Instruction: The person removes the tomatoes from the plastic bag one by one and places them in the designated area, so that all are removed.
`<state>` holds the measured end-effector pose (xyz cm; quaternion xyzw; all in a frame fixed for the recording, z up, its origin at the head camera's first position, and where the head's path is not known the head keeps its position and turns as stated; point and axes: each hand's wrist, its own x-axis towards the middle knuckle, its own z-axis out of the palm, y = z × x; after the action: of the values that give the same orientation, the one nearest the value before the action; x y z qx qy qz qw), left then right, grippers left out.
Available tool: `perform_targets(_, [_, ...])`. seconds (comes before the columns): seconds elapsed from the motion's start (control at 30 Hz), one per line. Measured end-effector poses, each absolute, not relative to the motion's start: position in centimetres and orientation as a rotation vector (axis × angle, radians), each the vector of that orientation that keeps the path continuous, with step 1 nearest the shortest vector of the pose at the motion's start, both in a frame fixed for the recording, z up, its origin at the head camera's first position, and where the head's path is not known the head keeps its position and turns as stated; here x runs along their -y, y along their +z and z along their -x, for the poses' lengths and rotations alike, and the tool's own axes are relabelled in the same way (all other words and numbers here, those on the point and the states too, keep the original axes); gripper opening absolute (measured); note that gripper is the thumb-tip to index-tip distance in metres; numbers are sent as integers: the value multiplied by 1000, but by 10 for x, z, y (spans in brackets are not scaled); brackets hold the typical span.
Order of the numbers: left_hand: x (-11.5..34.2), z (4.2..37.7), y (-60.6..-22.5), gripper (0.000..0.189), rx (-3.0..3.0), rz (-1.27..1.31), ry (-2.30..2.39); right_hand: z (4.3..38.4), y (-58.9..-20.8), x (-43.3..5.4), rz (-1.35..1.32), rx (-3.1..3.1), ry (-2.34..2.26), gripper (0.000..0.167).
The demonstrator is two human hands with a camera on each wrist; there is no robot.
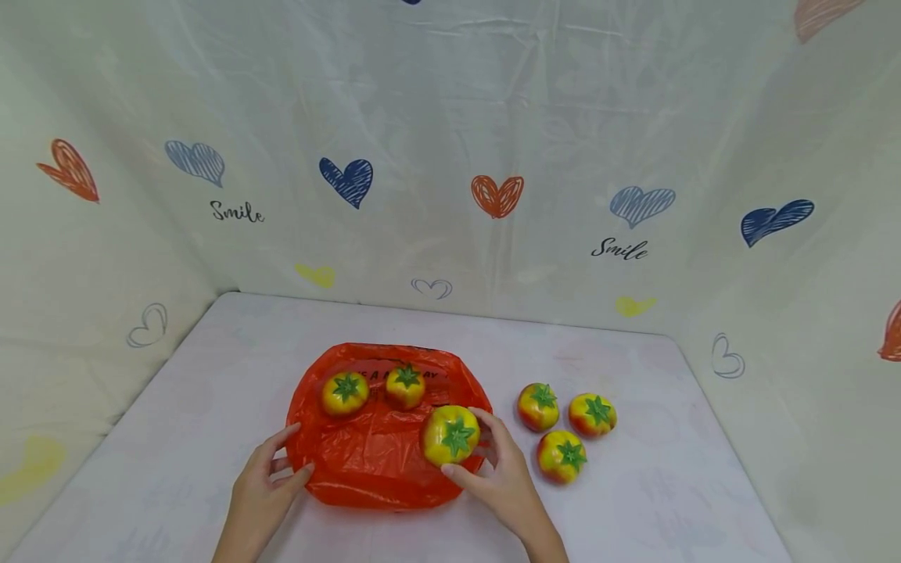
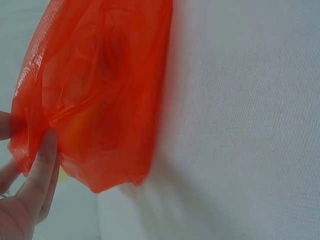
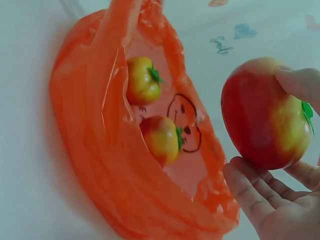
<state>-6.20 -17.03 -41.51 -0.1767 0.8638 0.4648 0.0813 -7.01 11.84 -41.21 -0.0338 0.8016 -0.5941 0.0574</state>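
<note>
An open red plastic bag (image 1: 373,489) lies on the table. Its left rim is pinched by my left hand (image 1: 262,478), with the thumb and fingers on either side of the film in the left wrist view. Above the bag's right side, my right hand (image 1: 498,469) grips a red-and-yellow tomato (image 1: 451,436) with a green star-shaped top. The right wrist view shows this tomato (image 3: 267,115) raised beside the bag's mouth, fingers (image 3: 250,192) beneath it. Inside the bag sit two similar tomatoes, one at left (image 1: 345,392) and one near the middle (image 1: 405,386).
Three more tomatoes lie grouped on the white table right of the bag: one at back left (image 1: 538,407), one at back right (image 1: 593,414), one in front (image 1: 561,457). A pale curtain (image 1: 422,117) printed with hearts surrounds the table's back and sides.
</note>
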Motion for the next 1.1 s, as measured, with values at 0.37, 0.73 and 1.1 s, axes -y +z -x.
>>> perform_targets(0.37, [168,63,-414,63,-2600,541,1364,62,-407,-144,-92,-2496,-1851,72])
perform_targets(0.73, [170,63,-414,63,-2585,530,1374,54,-404,-170,-274,-2630,-1795,73])
perform_targets(1.1, [171,62,-412,63,-2572,523,1374,65,-474,-236,-396,-2820,-1811,79])
